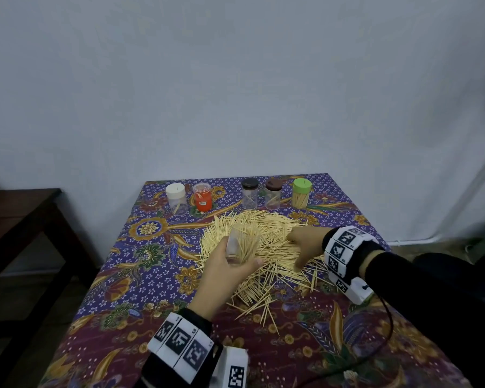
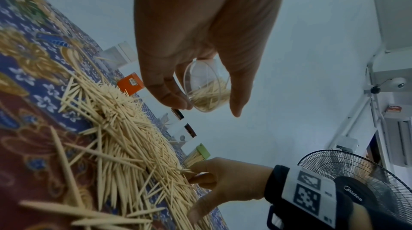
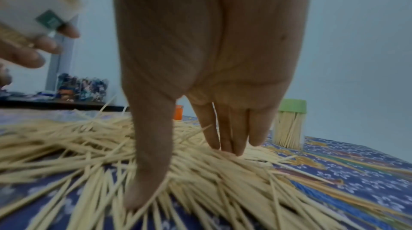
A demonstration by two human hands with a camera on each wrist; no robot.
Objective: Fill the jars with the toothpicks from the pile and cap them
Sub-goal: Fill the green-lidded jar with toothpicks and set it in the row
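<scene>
Curled around a clear jar (image 1: 237, 245), the left hand (image 1: 221, 275) holds it tilted above the near-left part of the toothpick pile (image 1: 263, 247); the jar has no cap and is partly filled with toothpicks. Right hand (image 1: 305, 242), with fingers (image 3: 225, 128) straight and thumb spread, presses its tips into the right side of the pile and grasps nothing. Pile lies at the middle of the patterned tablecloth (image 1: 140, 275). Along the far edge stand five capped jars: white-capped jar (image 1: 176, 198), orange jar (image 1: 202, 200), black-capped jar (image 1: 249, 193), brown-capped jar (image 1: 273, 194) and green-capped jar (image 1: 301, 192), the last full of toothpicks. A dark wooden table (image 1: 20, 219) stands at left.
</scene>
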